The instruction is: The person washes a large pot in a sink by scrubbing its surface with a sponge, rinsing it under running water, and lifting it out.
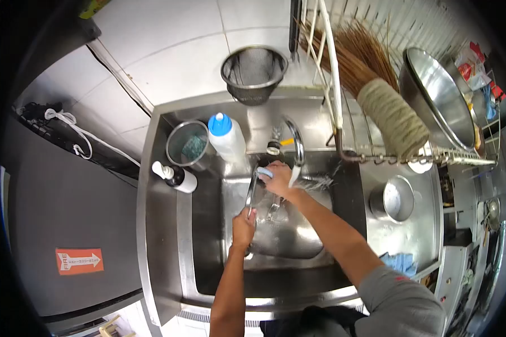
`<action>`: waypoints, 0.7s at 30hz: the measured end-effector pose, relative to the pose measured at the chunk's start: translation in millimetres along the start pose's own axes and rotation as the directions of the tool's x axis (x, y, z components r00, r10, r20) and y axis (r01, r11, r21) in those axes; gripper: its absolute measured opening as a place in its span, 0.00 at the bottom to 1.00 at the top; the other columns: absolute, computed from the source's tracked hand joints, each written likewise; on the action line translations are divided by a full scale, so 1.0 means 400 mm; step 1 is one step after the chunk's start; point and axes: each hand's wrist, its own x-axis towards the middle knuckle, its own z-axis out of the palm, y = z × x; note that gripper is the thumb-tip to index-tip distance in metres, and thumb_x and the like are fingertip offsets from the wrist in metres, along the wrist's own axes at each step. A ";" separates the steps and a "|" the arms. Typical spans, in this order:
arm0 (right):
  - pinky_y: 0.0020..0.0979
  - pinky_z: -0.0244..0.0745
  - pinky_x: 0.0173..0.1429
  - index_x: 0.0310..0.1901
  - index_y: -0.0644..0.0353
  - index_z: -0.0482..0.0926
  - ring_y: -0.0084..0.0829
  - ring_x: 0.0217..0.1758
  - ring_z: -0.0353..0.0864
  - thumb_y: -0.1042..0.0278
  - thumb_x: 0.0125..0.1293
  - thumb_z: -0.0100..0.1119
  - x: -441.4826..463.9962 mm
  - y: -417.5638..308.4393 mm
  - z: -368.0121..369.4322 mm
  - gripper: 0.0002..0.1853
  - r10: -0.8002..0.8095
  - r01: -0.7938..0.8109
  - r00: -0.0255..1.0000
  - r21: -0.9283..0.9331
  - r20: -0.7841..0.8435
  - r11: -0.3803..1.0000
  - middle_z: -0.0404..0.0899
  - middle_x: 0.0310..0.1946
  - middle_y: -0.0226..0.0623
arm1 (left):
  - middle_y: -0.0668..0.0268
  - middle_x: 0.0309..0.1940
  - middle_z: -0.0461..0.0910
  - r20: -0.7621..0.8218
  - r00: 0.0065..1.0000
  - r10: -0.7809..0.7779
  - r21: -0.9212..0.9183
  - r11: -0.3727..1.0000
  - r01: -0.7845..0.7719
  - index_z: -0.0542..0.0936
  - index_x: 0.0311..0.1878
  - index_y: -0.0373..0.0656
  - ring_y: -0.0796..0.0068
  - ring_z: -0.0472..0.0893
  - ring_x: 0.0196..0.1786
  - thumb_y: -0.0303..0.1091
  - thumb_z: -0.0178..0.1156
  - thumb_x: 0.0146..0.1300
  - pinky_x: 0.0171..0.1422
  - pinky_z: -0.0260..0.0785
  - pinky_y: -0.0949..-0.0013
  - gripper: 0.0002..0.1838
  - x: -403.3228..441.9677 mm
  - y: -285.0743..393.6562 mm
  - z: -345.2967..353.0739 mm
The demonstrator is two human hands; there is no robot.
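Over the sink, my left hand is closed on the near end of a shiny metal piece with a thin rim. It is tilted nearly edge-on to me, so its full shape cannot be made out. My right hand presses a pale blue sponge against its far end, fingers wrapped round the sponge. Water runs from the curved faucet beside my right hand and splashes to the right near my wrist.
On the sink's back-left ledge stand a white bottle with a blue cap, a metal container holding a green scourer and a pump bottle. A mesh strainer sits behind. Right are a wire rack, metal bowl and blue cloth.
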 end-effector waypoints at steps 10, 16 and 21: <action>0.36 0.75 0.54 0.47 0.63 0.82 0.43 0.48 0.80 0.59 0.60 0.69 -0.118 -0.019 -0.016 0.18 0.376 -0.351 0.925 0.272 -0.046 0.896 0.79 0.44 0.44 | 0.45 0.21 0.76 -0.133 0.990 -0.056 0.073 0.995 0.066 0.77 0.30 0.36 0.39 0.76 0.27 0.47 0.58 0.69 0.33 0.67 0.50 0.21 -0.061 -0.104 0.012; 0.40 0.76 0.52 0.48 0.57 0.83 0.44 0.47 0.80 0.55 0.65 0.63 -0.093 -0.021 -0.078 0.16 -0.040 0.020 0.992 0.173 0.117 0.985 0.78 0.41 0.41 | 0.48 0.19 0.69 -0.104 0.990 -0.096 -0.091 0.992 0.087 0.76 0.29 0.34 0.59 0.65 0.24 0.43 0.60 0.68 0.31 0.64 0.57 0.19 -0.093 -0.121 -0.002; 0.44 0.70 0.57 0.40 0.53 0.85 0.43 0.51 0.74 0.58 0.49 0.70 -0.071 -0.162 -0.076 0.16 -0.270 0.307 0.925 -0.106 0.269 0.946 0.76 0.43 0.41 | 0.49 0.22 0.73 -0.176 0.983 -0.049 -0.322 0.947 -0.011 0.78 0.34 0.35 0.61 0.76 0.25 0.38 0.59 0.66 0.34 0.67 0.59 0.14 -0.057 -0.097 -0.002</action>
